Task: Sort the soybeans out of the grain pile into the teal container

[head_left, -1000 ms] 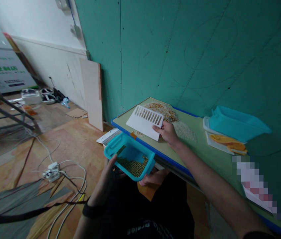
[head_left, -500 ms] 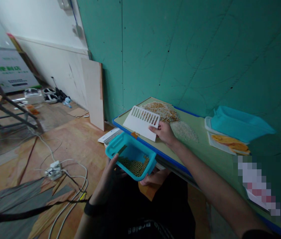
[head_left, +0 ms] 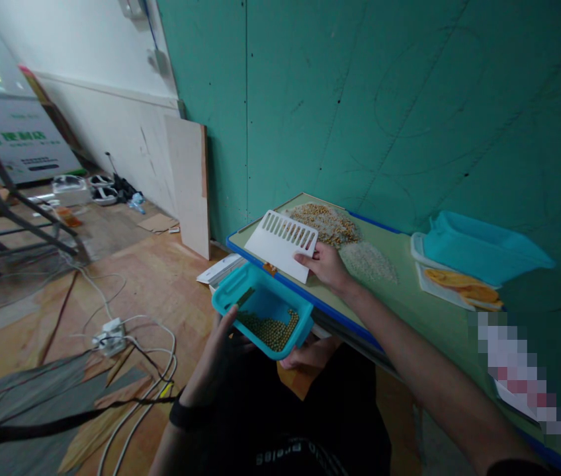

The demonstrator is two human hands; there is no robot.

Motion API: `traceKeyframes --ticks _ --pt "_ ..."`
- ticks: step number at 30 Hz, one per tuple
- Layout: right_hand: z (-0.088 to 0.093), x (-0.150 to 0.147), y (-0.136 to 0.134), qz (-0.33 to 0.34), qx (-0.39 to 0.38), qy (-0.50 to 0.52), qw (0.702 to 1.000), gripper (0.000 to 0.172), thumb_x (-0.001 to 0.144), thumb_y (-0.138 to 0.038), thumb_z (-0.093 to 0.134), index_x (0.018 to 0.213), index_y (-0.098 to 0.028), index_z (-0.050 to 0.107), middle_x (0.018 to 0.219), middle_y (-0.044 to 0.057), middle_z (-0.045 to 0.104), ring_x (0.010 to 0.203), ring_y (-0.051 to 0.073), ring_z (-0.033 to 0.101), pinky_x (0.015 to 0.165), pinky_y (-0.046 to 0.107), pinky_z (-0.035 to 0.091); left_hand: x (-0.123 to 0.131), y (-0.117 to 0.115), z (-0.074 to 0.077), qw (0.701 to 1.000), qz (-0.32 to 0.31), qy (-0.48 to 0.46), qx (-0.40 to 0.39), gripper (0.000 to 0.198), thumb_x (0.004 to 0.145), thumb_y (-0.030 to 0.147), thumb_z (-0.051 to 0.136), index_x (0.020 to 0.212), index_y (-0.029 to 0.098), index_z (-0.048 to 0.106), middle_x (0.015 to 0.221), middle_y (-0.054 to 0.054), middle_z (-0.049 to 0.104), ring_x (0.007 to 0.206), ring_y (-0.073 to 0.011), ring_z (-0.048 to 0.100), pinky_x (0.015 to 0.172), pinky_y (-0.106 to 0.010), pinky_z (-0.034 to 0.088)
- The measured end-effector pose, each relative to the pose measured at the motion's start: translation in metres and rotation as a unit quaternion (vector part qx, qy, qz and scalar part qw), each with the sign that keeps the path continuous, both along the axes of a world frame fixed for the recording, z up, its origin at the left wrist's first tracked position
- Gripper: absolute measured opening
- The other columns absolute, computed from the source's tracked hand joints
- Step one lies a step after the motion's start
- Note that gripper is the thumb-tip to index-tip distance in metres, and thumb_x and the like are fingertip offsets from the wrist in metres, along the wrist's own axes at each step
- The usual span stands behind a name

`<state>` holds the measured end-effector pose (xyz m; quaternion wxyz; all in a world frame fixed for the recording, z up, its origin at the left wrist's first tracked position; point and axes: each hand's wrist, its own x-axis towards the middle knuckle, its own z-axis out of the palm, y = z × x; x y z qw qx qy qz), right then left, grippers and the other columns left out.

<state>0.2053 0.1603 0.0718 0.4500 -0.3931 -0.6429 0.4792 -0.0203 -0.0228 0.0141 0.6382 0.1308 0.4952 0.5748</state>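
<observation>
My left hand [head_left: 221,330] grips the near left wall of a turquoise plastic container [head_left: 305,322], thumb on the rim, its other fingers mostly hidden. Small round green-yellow beans [head_left: 273,332] lie in the container, which sits just below the table edge. In my right hand [head_left: 327,264] is a flat white slotted scraper [head_left: 280,250], pinched at its right side, slots pointing away from me. Beyond the scraper, a mixed pile of yellow-brown beans and white grains [head_left: 327,223] is on the table, with a patch of white grains [head_left: 370,262] beside it.
The pale green table [head_left: 409,324] has a blue edge and stands against a green wall [head_left: 340,99]. A turquoise bin [head_left: 483,248] and an orange cloth [head_left: 459,283] on a white tray are at its right. White cables and a power strip [head_left: 110,337] lie on the floor.
The view has shifted very slightly. Both hands, the scraper and the container keep nearly the same positions.
</observation>
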Motion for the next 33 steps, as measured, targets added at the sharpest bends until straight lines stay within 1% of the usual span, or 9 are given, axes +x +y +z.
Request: traceKeyframes --ticks 5,7,10,13,16,19,24,29,33 --pt "-0.003 0.000 0.003 -0.012 0.006 -0.006 1.000 0.053 0.061 -0.060 0.096 0.091 -0.021 0.075 0.099 0.011 0.084 0.091 0.031 0.081 0.080 0.046 0.069 -0.001 0.004 -0.004 1.000 0.002 0.008 -0.021 0.094 0.091 0.051 0.079 0.171 0.034 0.033 0.109 -0.012 0.079 0.087 -0.0297 0.082 0.082 -0.044 0.068" --pt "-0.001 0.001 0.003 -0.023 0.006 -0.005 1.000 0.053 0.060 -0.059 0.096 0.090 -0.021 0.075 0.097 0.011 0.084 0.088 0.031 0.081 0.077 0.046 0.069 -0.002 0.006 -0.008 0.999 0.002 0.013 -0.041 0.093 0.093 0.051 0.078 0.171 0.034 0.032 0.109 -0.013 0.079 0.088 -0.0297 0.082 0.083 -0.046 0.069" --pt "0.006 0.002 -0.003 -0.034 -0.006 0.005 0.999 0.057 0.060 -0.061 0.096 0.094 -0.021 0.075 0.096 0.011 0.084 0.086 0.032 0.081 0.070 0.045 0.069 -0.004 0.010 -0.015 0.998 -0.001 0.020 -0.066 0.085 0.096 0.052 0.074 0.170 0.035 0.035 0.113 -0.014 0.078 0.088 -0.0299 0.083 0.085 -0.048 0.069" --pt "0.014 0.001 -0.013 -0.034 0.012 0.012 0.999 0.057 0.062 -0.062 0.094 0.096 -0.020 0.076 0.099 0.012 0.084 0.091 0.032 0.081 0.075 0.045 0.069 -0.007 0.013 -0.022 0.998 -0.009 0.017 -0.056 0.086 0.096 0.053 0.073 0.170 0.033 0.034 0.114 -0.014 0.078 0.088 -0.0309 0.083 0.085 -0.048 0.068" --pt "0.017 0.000 -0.021 -0.014 0.024 0.008 1.000 0.054 0.066 -0.059 0.093 0.098 -0.019 0.077 0.100 0.012 0.085 0.093 0.032 0.082 0.079 0.045 0.069 -0.008 0.013 -0.026 0.999 -0.015 0.018 -0.044 0.086 0.097 0.055 0.071 0.171 0.033 0.031 0.110 -0.014 0.079 0.086 -0.0314 0.083 0.082 -0.048 0.069" --pt "0.012 -0.001 -0.022 -0.002 0.023 0.000 1.000 0.052 0.066 -0.056 0.094 0.097 -0.019 0.077 0.098 0.011 0.085 0.090 0.031 0.082 0.079 0.045 0.069 -0.008 0.014 -0.026 0.999 -0.010 0.027 -0.039 0.087 0.096 0.056 0.072 0.170 0.033 0.033 0.106 -0.012 0.079 0.083 -0.0307 0.082 0.081 -0.047 0.069" --pt "0.005 0.002 -0.017 -0.010 0.037 -0.023 0.999 0.048 0.068 -0.054 0.092 0.095 -0.017 0.077 0.098 0.013 0.085 0.087 0.030 0.082 0.078 0.045 0.068 -0.007 0.011 -0.022 0.999 -0.011 0.022 -0.042 0.089 0.091 0.056 0.077 0.168 0.033 0.039 0.104 -0.011 0.079 0.083 -0.0301 0.082 0.082 -0.046 0.068" --pt "0.011 0.007 -0.016 -0.022 0.041 -0.022 0.999 0.053 0.063 -0.057 0.094 0.094 -0.018 0.077 0.095 0.013 0.085 0.087 0.031 0.082 0.078 0.045 0.069 -0.007 0.011 -0.020 0.999 -0.010 0.016 -0.034 0.086 0.093 0.056 0.076 0.168 0.036 0.039 0.114 -0.012 0.079 0.083 -0.0292 0.082 0.082 -0.046 0.068" --pt "0.012 0.008 -0.013 -0.037 0.043 -0.011 0.998 0.056 0.062 -0.062 0.094 0.094 -0.019 0.077 0.097 0.013 0.085 0.088 0.032 0.082 0.077 0.045 0.069 -0.008 0.012 -0.020 0.999 -0.008 0.027 -0.043 0.085 0.094 0.054 0.075 0.168 0.034 0.038 0.111 -0.012 0.079 0.082 -0.0290 0.082 0.080 -0.046 0.069"
